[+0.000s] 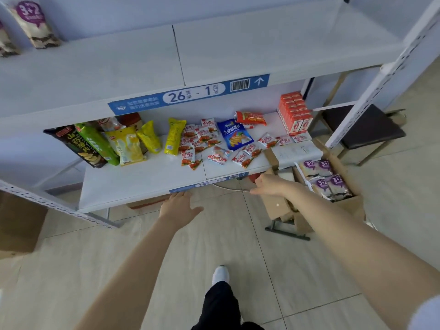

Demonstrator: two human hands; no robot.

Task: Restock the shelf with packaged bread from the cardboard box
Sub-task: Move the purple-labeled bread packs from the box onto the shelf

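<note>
- Closest in, a leg in black trousers ends in a white shoe (221, 275) planted on the pale floor tiles.
- Both bare forearms stretch forward from the bottom corners.
- The left hand (179, 206) hovers palm-down with its fingers spread and nothing in it, just before the front edge of the lower shelf (142, 179).
- The right hand (272, 185) is out over the near-left corner of the cardboard box (350, 206). Its fingers are loosely extended and hold nothing.
- The box stands open on the floor side, just beside the right end of the lower shelf.
- Inside lie the bread packs (327, 181), clear wrappers with purple "3+2" labels, bunched toward the box's right half.
- On the lower shelf, tall chip bags (100, 144) in black, green and yellow lean at the left.
- Small red-and-white sachets (197, 141) are scattered in the middle around a blue bag (234, 136).
- Red cartons (295, 113) are stacked at the right.
- Above that, the upper shelf (119, 67) carries a blue label (190, 95) reading 26 - 1 on its front edge.
- Two shelved bread packs (33, 25) with the same purple label stand at its far left.
- Behind the rack's right post sits a dark stool (364, 129).
</note>
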